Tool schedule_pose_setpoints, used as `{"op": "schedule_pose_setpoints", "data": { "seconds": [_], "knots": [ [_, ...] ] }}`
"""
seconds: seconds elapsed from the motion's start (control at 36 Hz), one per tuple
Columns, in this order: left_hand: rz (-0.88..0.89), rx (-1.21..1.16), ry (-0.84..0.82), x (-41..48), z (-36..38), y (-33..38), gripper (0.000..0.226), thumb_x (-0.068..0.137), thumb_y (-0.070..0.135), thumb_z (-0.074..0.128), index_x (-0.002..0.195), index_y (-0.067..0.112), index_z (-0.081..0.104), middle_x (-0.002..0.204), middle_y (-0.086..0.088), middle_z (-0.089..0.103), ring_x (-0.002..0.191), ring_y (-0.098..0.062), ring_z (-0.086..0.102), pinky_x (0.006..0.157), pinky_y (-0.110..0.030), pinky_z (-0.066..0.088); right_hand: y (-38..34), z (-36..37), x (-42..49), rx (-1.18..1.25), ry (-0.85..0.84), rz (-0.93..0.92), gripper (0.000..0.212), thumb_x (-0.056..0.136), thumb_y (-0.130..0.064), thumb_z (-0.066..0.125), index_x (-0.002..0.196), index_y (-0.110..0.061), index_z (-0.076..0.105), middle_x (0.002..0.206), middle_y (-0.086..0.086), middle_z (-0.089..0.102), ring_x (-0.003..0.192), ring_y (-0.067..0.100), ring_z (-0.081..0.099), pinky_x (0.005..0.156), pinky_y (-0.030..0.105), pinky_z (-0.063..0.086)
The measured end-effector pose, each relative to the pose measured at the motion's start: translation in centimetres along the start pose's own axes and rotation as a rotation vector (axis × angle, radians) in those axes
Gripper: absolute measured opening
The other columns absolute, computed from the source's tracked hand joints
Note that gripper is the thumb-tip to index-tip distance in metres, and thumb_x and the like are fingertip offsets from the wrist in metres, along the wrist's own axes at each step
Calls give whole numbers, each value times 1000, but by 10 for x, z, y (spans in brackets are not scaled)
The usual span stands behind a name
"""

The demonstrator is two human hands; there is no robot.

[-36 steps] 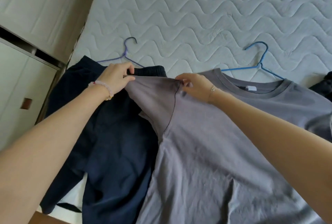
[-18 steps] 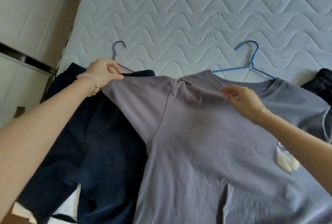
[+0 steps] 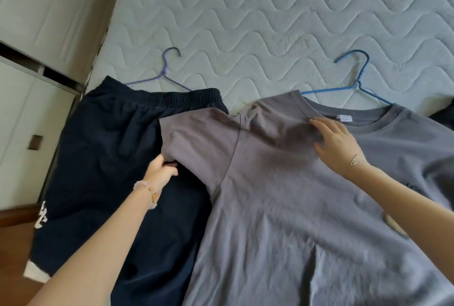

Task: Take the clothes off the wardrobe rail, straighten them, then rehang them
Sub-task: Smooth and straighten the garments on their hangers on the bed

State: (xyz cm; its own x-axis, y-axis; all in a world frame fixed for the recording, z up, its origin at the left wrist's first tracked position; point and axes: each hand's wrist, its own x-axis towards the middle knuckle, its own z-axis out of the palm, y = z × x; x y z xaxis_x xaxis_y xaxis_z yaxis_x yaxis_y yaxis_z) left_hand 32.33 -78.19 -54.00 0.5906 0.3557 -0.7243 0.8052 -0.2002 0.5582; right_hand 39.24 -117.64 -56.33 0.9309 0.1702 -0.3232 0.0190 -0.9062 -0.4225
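The left hand (image 3: 161, 172) is reaching forward, its fingers (image 3: 170, 171) pinching the sleeve hem of the grey T-shirt (image 3: 282, 197), with the tips tucked out of sight under the cloth. The right hand (image 3: 337, 145) is lying flat below the collar, fingers spread. The shirt is lying on the bed (image 3: 270, 23), overlapping the navy shorts (image 3: 110, 146). The blue hanger (image 3: 357, 77) is mostly hidden inside its neck.

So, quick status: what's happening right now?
Left hand pinches sleeve hem of grey fabric T-shirt. Right hand flat below its collar. Sleeve overlaps navy elastic-waist shorts.
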Motion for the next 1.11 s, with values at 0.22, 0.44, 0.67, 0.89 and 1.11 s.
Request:
{"op": "schedule_pose_setpoints", "data": {
  "seconds": [0.22, 0.44, 0.67, 0.89, 1.11],
  "knots": [
    [243, -144, -84, -9, 14, 28, 61, 90, 5, 63, 142, 27, 40, 127, 2, 60, 118, -15, 57, 108, -37, 44, -66, -11, 21, -31, -27, -84, 48, 87, -16, 54, 134, -10, 48, 137, 11, 49, 127, 32, 42, 108, 41, 32],
    [280, -97, -212, 1, 21, 42, 40, 89, 12, 67, 128, 18, 57, 135, 1, 52, 126, -20, 52, 106, -36, 46, -190, 7, 66, 173, -224, -240, 62, 88, -24, 56, 144, -15, 32, 147, 7, 39, 133, 26, 39, 109, 37, 32],
    [495, 165, 29, -7, 14, 35, 19, 94, 14, 59, 106, 1, 64, 119, -8, 58, 112, -19, 54, 87, -14, 40, -201, 31, 85, 41, -122, -127, 24, 85, -18, 56, 105, -14, 67, 106, 12, 66, 99, 32, 59, 68, 29, 38],
    [376, 146, 123, -44, -26, -15, 19, 101, 19, 45, 84, 10, 44, 64, -7, 46, 55, -15, 41, 41, -10, 39, -195, 24, 87, 145, -27, -168, 19, 89, -20, 56, 98, -9, 68, 102, 12, 68, 99, 31, 58, 75, 31, 40],
    [120, 479, 285, -28, -10, -48, 18, 99, 17, 48, 114, 7, 49, 102, -11, 63, 85, -33, 63, 67, -39, 50, -179, 15, 74, 119, -37, -214, 39, 90, -20, 54, 129, -19, 53, 124, 5, 57, 119, 25, 46, 96, 35, 40]
  ]
}}
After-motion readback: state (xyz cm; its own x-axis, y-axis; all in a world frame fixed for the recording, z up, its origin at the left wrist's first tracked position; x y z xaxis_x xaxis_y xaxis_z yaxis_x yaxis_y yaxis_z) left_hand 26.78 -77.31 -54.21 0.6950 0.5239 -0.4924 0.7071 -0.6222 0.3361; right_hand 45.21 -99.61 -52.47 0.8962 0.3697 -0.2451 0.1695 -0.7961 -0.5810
